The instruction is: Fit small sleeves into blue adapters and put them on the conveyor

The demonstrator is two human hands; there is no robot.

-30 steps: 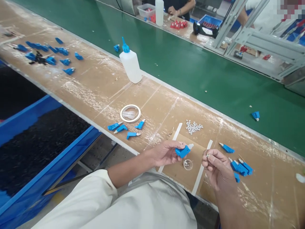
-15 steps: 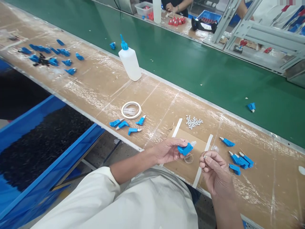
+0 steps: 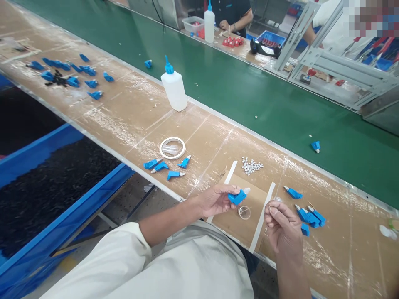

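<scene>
My left hand (image 3: pixel 215 200) is closed on a blue plastic connector (image 3: pixel 237 196) with a white tip, held just above a cardboard pad (image 3: pixel 249 197) on the bench. My right hand (image 3: pixel 282 226) is pinched on a tiny whitish part near its fingertips, too small to name. A small clear dish (image 3: pixel 244 212) lies on the pad between the two hands. Behind them sits a heap of small white parts (image 3: pixel 252 165). Several blue connectors (image 3: pixel 308 216) lie just right of my right hand.
Three blue connectors (image 3: pixel 165 167) and a tape ring (image 3: pixel 172 148) lie to the left. A white squeeze bottle (image 3: pixel 173 87) stands by the green conveyor belt (image 3: pixel 249 95), which carries a blue connector (image 3: pixel 316 145). More blue pieces (image 3: pixel 68 72) lie far left. Another person's hands work across the belt.
The view has shifted slightly. Both hands keep their hold and stay close together over the pad. The blue connector on the belt has drifted left.
</scene>
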